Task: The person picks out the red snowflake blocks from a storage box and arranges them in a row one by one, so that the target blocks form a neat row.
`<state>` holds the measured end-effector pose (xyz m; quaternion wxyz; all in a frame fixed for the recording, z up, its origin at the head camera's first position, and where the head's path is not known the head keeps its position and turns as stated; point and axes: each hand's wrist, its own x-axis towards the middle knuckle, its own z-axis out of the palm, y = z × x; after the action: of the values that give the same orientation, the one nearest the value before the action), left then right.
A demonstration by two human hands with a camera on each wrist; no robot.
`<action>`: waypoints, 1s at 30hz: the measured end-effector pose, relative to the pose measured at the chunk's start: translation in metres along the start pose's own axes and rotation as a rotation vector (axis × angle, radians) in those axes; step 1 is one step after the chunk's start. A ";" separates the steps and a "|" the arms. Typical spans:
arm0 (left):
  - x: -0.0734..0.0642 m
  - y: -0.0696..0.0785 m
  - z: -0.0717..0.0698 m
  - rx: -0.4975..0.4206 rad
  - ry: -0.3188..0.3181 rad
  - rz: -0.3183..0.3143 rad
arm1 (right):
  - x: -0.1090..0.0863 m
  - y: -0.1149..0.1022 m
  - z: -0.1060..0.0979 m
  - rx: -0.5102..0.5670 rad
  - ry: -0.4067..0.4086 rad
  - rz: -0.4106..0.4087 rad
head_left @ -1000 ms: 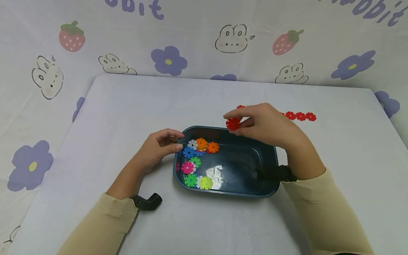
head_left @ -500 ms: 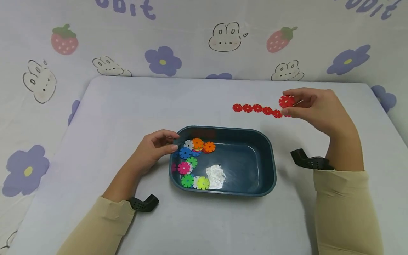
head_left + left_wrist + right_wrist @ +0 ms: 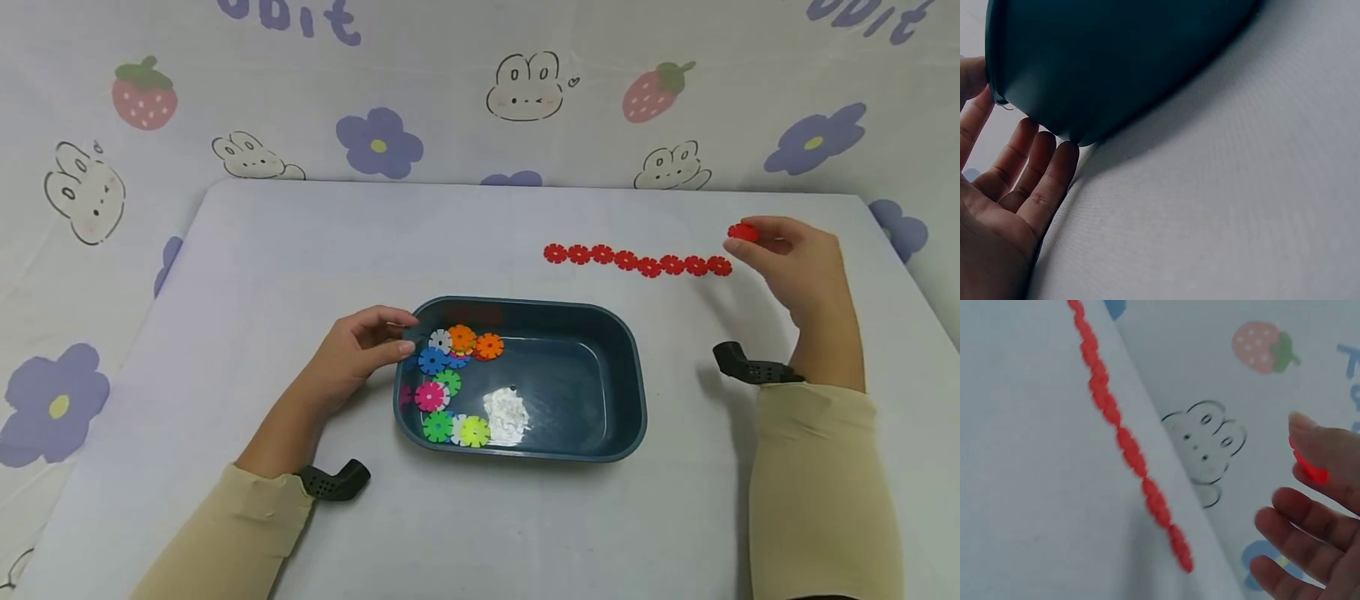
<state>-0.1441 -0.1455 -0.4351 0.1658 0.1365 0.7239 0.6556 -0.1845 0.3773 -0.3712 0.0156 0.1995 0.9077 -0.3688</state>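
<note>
Between thumb and forefinger, my right hand pinches a red snowflake disc, raised off the table just beyond the right end of a row of red snowflake discs. The right wrist view shows the other fingers spread and the held red disc mostly behind the thumb. At the upper left corner of a dark teal plastic tub, my left hand grips the rim. Seen from the left wrist, its thumb and forefinger are at the rim and the other fingertips touch the outer wall.
Along the tub's left side lie loose snowflake discs in several colours, among them orange, pink, blue and yellow. A white cloth covers the table. Behind its back edge hangs a printed curtain.
My right hand has carried the red disc from above the tub's back rim to the right, past the row's end, uncovering the whole row. The left hand stays at the tub.
</note>
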 end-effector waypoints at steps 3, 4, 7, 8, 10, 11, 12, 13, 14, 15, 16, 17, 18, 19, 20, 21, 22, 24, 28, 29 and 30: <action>0.000 -0.001 0.000 0.001 -0.005 -0.001 | 0.008 0.013 0.007 0.065 0.029 0.093; 0.000 -0.002 -0.001 0.003 -0.007 -0.001 | 0.010 0.017 0.009 0.071 0.036 0.113; 0.000 -0.002 0.000 0.001 -0.011 -0.005 | 0.015 0.030 0.014 0.093 0.043 0.171; 0.000 -0.002 0.000 0.000 -0.012 -0.006 | 0.016 0.033 0.017 0.096 0.041 0.188; -0.001 -0.001 0.000 -0.001 -0.011 -0.010 | 0.018 0.040 0.021 0.108 0.041 0.219; -0.001 -0.001 0.000 -0.002 -0.012 -0.012 | 0.019 0.043 0.023 0.117 0.043 0.234; -0.001 -0.001 0.000 -0.001 -0.012 -0.014 | 0.019 0.045 0.025 0.125 0.045 0.245; -0.002 -0.001 0.000 0.002 -0.011 -0.017 | 0.019 0.047 0.026 0.132 0.050 0.255; -0.002 -0.001 0.000 0.006 -0.010 -0.017 | 0.020 0.048 0.027 0.136 0.054 0.256; -0.002 0.000 0.000 0.010 -0.010 -0.018 | 0.020 0.049 0.028 0.145 0.060 0.257; -0.002 0.000 0.000 0.013 -0.009 -0.016 | 0.020 0.050 0.029 0.154 0.064 0.259; -0.002 0.000 -0.001 0.014 -0.008 -0.015 | 0.021 0.050 0.029 0.163 0.069 0.257; -0.002 0.000 -0.001 0.017 -0.007 -0.015 | 0.021 0.049 0.029 0.170 0.071 0.256; -0.002 0.000 -0.001 0.019 -0.006 -0.014 | 0.021 0.049 0.029 0.180 0.072 0.256; -0.001 0.000 -0.001 0.019 -0.005 -0.013 | 0.022 0.049 0.029 0.190 0.075 0.256; -0.001 0.000 -0.001 0.017 -0.004 -0.013 | 0.022 0.048 0.029 0.201 0.077 0.257; -0.001 0.000 -0.001 0.016 -0.003 -0.013 | 0.022 0.048 0.029 0.212 0.079 0.258; -0.001 0.001 0.000 0.016 -0.002 -0.012 | 0.023 0.047 0.029 0.233 0.083 0.261; -0.001 0.001 0.000 0.019 -0.001 -0.008 | 0.023 0.045 0.028 0.275 0.093 0.257; -0.001 0.001 0.000 0.020 0.000 -0.007 | 0.023 0.044 0.028 0.284 0.095 0.254; -0.001 0.002 0.000 0.021 0.001 -0.010 | 0.022 0.044 0.028 0.295 0.097 0.253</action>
<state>-0.1435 -0.1458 -0.4332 0.1671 0.1342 0.7315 0.6472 -0.1922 0.3945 -0.4249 -0.0111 0.3296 0.8113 -0.4828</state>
